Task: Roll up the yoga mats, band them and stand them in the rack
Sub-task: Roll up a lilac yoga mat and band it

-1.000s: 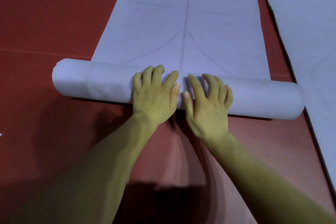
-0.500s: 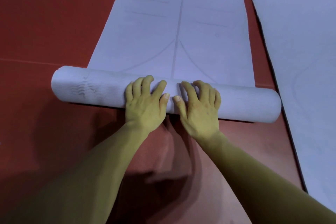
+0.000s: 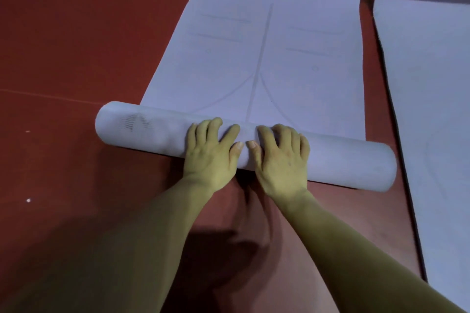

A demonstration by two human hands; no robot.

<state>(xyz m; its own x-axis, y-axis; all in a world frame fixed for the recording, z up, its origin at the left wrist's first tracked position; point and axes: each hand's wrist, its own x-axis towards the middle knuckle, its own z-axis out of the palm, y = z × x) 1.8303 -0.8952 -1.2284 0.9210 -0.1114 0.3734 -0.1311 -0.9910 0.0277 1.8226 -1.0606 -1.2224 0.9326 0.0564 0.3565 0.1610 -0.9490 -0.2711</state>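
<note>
Rolling under way on the red floor (image 3: 63, 46): left hand (image 3: 211, 155) and right hand (image 3: 279, 160) press the yoga mat's roll (image 3: 152, 132) mid-length, fingers (image 3: 230, 134) spread; its flat length (image 3: 229, 68) runs to 12 o'clock, second mat (image 3: 432, 96) at 3 o'clock. Next, probably, an even forward push.

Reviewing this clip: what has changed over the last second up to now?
Almost nothing. The left hand and right hand press on the middle of the roll as before, thumbs close together; any advance along the flat mat is too slight to tell. Only the view shifted, showing the mat's far end. The second mat stays flat beside it.
</note>
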